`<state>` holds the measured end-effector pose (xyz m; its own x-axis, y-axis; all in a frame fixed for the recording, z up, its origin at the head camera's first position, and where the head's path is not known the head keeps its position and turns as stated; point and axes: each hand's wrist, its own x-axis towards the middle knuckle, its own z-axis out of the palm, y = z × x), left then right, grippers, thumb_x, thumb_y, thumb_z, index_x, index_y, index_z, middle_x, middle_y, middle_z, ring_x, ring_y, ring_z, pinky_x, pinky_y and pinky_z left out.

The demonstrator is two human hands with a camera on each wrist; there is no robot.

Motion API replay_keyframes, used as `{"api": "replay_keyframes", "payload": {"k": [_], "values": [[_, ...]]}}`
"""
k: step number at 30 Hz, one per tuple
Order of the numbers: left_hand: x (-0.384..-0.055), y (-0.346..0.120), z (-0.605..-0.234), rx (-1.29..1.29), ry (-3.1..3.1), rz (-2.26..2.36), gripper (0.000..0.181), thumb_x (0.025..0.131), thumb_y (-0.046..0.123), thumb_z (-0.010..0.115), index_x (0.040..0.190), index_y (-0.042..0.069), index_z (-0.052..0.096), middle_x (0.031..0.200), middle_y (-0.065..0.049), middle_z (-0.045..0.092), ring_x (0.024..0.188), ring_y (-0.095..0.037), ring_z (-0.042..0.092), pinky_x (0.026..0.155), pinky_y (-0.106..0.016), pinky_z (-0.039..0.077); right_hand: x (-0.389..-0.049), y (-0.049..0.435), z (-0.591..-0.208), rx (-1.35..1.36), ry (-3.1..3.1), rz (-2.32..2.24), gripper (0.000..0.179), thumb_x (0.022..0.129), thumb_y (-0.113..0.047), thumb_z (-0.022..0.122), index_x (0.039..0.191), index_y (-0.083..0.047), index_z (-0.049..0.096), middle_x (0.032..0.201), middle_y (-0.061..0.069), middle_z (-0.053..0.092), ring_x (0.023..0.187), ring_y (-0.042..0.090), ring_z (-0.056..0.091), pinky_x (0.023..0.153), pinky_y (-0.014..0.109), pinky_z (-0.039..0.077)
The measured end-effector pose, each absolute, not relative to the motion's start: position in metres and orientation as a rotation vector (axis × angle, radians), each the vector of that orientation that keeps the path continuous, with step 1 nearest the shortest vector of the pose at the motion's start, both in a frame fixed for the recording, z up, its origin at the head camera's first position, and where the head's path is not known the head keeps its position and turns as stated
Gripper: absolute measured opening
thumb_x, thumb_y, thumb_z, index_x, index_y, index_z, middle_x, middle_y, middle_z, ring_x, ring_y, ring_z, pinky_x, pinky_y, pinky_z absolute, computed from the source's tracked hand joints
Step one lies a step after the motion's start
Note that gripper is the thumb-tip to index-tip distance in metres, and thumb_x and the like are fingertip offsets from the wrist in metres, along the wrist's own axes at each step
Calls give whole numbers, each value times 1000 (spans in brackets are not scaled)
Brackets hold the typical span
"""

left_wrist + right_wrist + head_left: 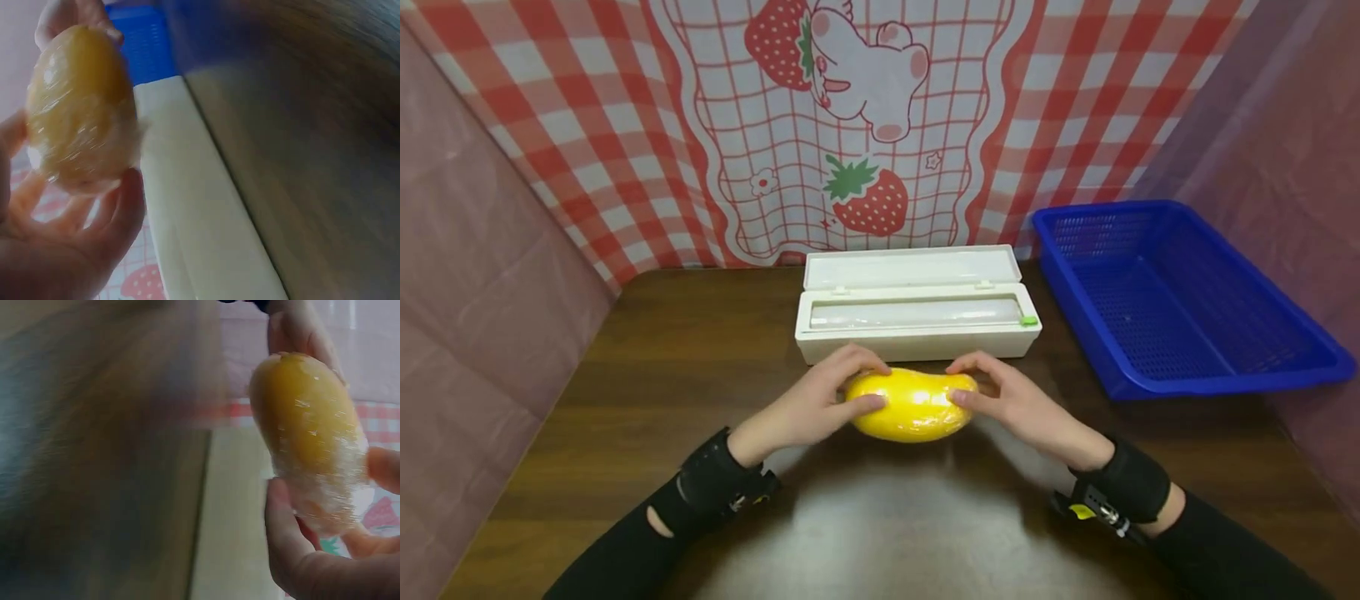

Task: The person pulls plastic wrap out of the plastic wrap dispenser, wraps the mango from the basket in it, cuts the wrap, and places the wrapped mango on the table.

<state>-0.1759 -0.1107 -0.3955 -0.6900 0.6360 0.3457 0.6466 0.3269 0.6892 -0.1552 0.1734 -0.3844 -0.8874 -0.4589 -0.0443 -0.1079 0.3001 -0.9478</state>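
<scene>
A yellow mango [913, 408], wrapped in shiny clear film, is held level above the table by both hands. At its left end the left hand [816, 400] grips it, thumb in front and fingers behind. The right hand [1018, 408] pinches the opposite, narrower end. Crinkled film on the mango [84, 112] catches the light in the left wrist view, and bunches thickest near the right hand [325, 562] in the right wrist view. Just behind the mango stands a white cling film dispenser [917, 346], lid raised, with a roll inside and a green slider [1028, 321] at its right end.
A blue plastic basket [1232, 387] with perforated walls stands at the right of the dark wooden table [700, 333]. A red-and-white checked cloth [572, 108] with strawberries hangs behind it. Pink cloth [482, 250] lines the left and right sides.
</scene>
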Motion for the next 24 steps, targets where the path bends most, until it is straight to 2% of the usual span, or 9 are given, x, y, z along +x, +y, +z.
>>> {"api": "replay_keyframes", "payload": {"k": [4,11,17,24], "values": [[-172,-110,-405,-1257,-2742,-1105,40,87,50,54,117,24,51,114,11,47,98,-5,45,86,-25,39,-158,176,-402,-533,2373,-1411,37,88,-39,59,115,-16,50,109,6,56,89,22,58,76,36,47],[-167,-106,-413,-1243,-2906,-1012,44,89,51,50,124,24,48,117,9,46,97,-6,46,86,-26,40,-161,181,-418,-650,2632,-1112,31,89,-46,54,111,-24,56,104,-6,58,91,15,52,79,35,43],[-170,-108,-413,-1213,-2867,-955,48,90,52,49,126,21,48,119,8,49,103,-6,45,90,-26,38,-164,186,-414,-724,2743,-1002,41,90,-50,49,115,-18,58,106,-6,60,94,11,55,80,34,44],[-172,-115,-402,-1042,-2736,-692,54,89,58,44,126,18,51,130,3,46,117,-10,39,93,-32,37,-167,194,-392,-763,2964,-958,44,91,-49,48,118,-16,57,112,-1,59,96,15,55,78,37,45]]}}
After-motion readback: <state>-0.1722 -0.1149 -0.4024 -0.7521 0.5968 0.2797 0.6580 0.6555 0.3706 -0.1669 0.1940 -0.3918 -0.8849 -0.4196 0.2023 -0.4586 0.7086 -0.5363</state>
